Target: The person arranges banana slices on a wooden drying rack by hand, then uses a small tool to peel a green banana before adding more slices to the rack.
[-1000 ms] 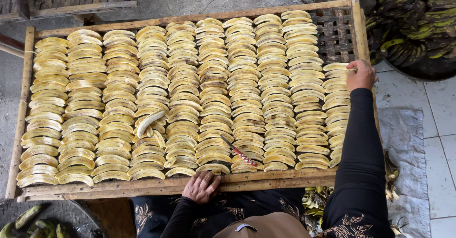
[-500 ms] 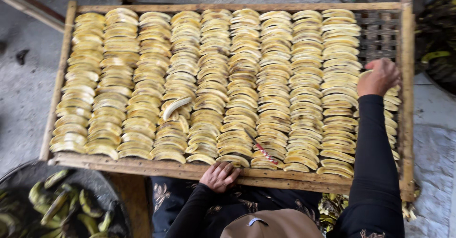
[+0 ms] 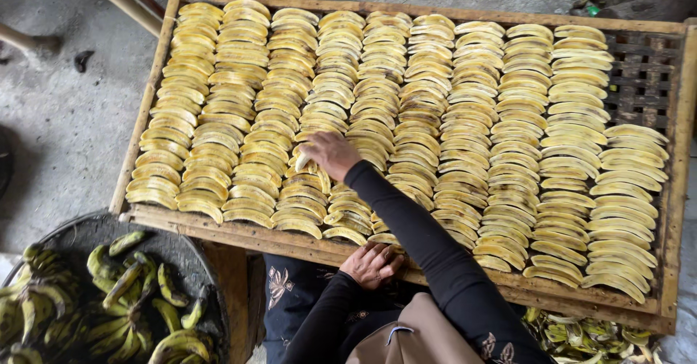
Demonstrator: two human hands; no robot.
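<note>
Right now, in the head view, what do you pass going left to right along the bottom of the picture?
Round dark basin of green bananas → left hand resting on the near rail of the wooden drying tray → black-sleeved right arm reaching over the tray → heap of banana peels on the floor.

The right hand [image 3: 330, 153] covers most of a pale banana slice [image 3: 303, 163], so whether the fingers grip it or only press on it cannot be told. The sleeve hides slices in the rows beneath it. The left hand [image 3: 373, 264] rests on the tray's near rail [image 3: 218, 226], fingertips curled under. At 7 o'clock, the basin [image 3: 174, 251] of green bananas [image 3: 123, 284] runs off the edge (its far side unseen). Peels [image 3: 581, 333] at 5 o'clock are cut off too.
</note>
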